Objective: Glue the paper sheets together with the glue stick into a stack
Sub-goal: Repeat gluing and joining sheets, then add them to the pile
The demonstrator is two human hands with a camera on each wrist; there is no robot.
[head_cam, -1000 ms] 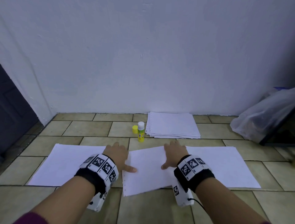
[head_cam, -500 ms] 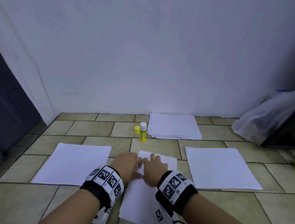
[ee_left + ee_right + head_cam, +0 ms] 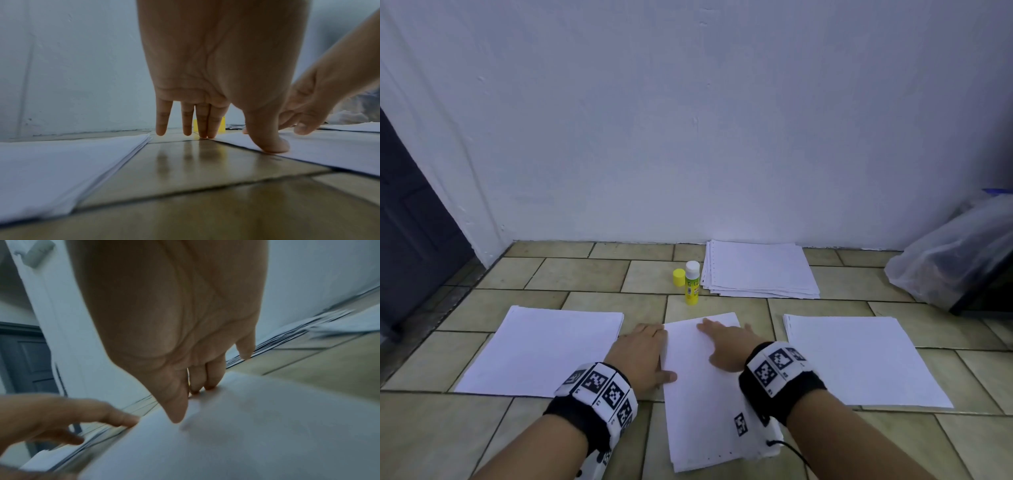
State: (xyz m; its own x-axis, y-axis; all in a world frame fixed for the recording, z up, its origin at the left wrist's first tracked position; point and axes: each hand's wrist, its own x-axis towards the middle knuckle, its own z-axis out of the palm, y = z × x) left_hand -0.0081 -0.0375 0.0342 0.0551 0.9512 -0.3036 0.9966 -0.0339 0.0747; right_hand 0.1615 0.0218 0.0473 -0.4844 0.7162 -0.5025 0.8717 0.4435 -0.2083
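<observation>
A white paper sheet (image 3: pixel 702 387) lies lengthwise on the tiled floor in front of me. My left hand (image 3: pixel 642 354) lies flat beside its left edge, thumb (image 3: pixel 267 142) pressing on the sheet's (image 3: pixel 329 151) border. My right hand (image 3: pixel 726 346) rests flat on the sheet's (image 3: pixel 267 426) upper part with straight fingers (image 3: pixel 211 378). A yellow glue stick (image 3: pixel 692 282) stands uncapped with its white tip up, just beyond the sheet; its yellow cap (image 3: pixel 678 277) sits to its left. More paper lies in piles at left (image 3: pixel 544 349), right (image 3: pixel 859 359) and back (image 3: pixel 758 269).
A white wall (image 3: pixel 688 120) rises right behind the back pile. A clear plastic bag (image 3: pixel 955 253) slumps at the far right against a dark object. A dark door (image 3: pixel 410 219) stands at the left. Bare tiles (image 3: pixel 585 274) show between the piles.
The centre sheet has turned from crosswise to lengthwise and slid toward me. Both hands came together, then spread: the left to the sheet's left edge, the right onto its top.
</observation>
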